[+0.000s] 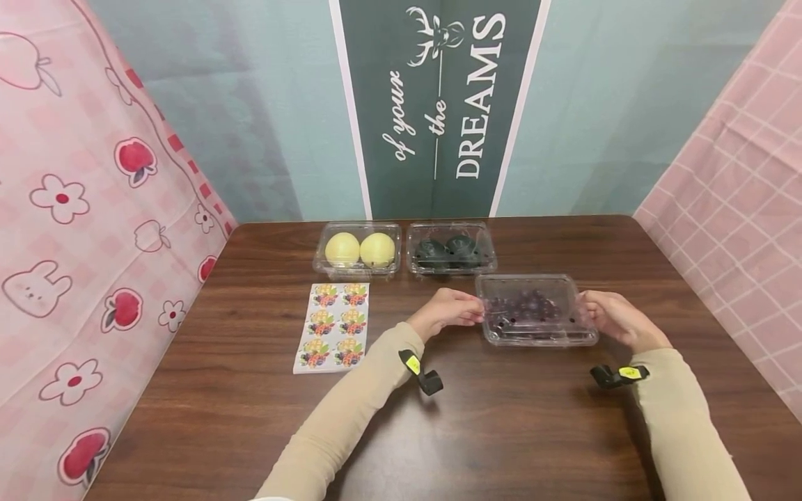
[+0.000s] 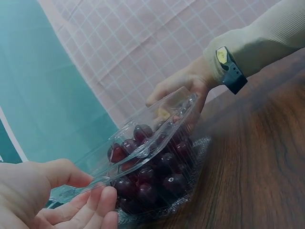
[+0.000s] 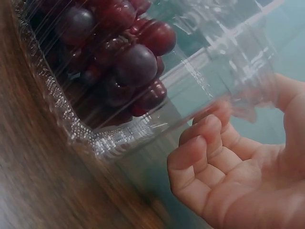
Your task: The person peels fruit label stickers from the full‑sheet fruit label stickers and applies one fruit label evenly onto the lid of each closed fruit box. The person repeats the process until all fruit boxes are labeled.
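You are at the closing step on the clear clamshell box of cherries [image 1: 535, 309], which sits on the brown table [image 1: 532, 431] at about 1 o'clock from your chest. Your left hand [image 1: 446, 311] pinches the lid's left edge between thumb and fingers, at the box's 9 o'clock. Your right hand [image 1: 617, 319] has its fingers curled at the right rim, at 3 o'clock; the wrist view shows the fingertips [image 3: 206, 128] touching the lid's lip. The lid [image 2: 143, 138] looks not fully seated: in the left wrist view it sits tilted above the fruit.

The next move, as I judge it, calls for even downward pressure on both rims until the lid meets the base, keeping the box flat so the dark red cherries [image 3: 136, 64] do not shift.

At 12 o'clock of that box stands a shut clamshell with two dark round fruits [image 1: 450, 252]; I cannot name them. To its 9 o'clock, a clamshell with two pale yellow pears [image 1: 358, 250]. At 6 o'clock of the pears lies a sheet of fruit stickers [image 1: 333, 325].
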Tool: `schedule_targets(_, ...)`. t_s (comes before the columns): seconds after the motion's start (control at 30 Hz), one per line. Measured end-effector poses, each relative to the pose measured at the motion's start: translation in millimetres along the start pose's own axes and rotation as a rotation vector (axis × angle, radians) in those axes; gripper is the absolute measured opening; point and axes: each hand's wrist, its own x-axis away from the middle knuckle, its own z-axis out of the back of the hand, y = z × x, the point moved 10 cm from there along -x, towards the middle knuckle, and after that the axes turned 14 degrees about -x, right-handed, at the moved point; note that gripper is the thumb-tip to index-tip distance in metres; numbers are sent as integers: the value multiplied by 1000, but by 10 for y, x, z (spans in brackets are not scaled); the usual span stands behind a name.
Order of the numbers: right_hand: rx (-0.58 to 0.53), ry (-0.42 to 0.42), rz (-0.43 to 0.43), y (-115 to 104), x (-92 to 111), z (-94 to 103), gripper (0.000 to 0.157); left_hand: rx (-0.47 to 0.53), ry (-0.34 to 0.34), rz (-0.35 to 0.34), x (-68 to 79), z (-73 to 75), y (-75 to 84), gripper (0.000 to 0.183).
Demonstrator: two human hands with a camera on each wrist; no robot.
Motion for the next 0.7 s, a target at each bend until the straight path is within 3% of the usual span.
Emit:
schedule_targets(0.27,54,68,-26,51,-71,-56,45,-18,-7,8,73,120,-35,28)
schedule_targets(0.7,66,80,-29,91,-175,-188,41,-18,6,19,154,273,-105,30)
